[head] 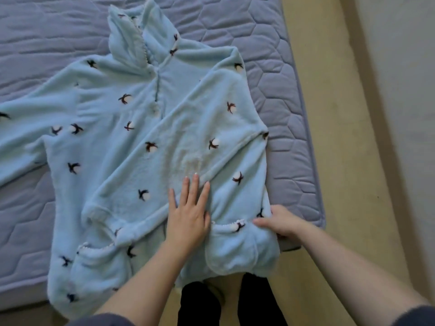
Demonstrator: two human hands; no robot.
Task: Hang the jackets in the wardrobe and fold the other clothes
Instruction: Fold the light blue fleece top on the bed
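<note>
1. From my remote seat I see a lilac quilted mattress (289, 95) filling most of the view, with yellowish floor (341, 149) running along its right edge and below its near edge.
2. My own dark-trousered legs (200, 304) stand at the near edge, partly covered by the hem that hangs over it. Nothing lies on top of the garment except my hands.
3. The pale blue fleece hoodie (106, 114) lies front up toward the near right corner of the mattress, its hood (127, 36) pointing to the far edge.
4. One sleeve (188, 128) is folded slantwise across the chest; the other sleeve (23, 128) stretches out toward the left edge.
5. My left hand (188, 220) lies flat on the folded sleeve, fingers straight and slightly spread, pressing down and gripping nothing.
6. My right hand (280, 222) pinches the hoodie's right side edge just above the pocket (233, 250), thumb on top and fingers tucked beneath the fleece.
7. Count: one hoodie, one hood, two sleeves, two front pockets (the second pocket (94, 262) sits near the left of the hem), two hands.
</note>
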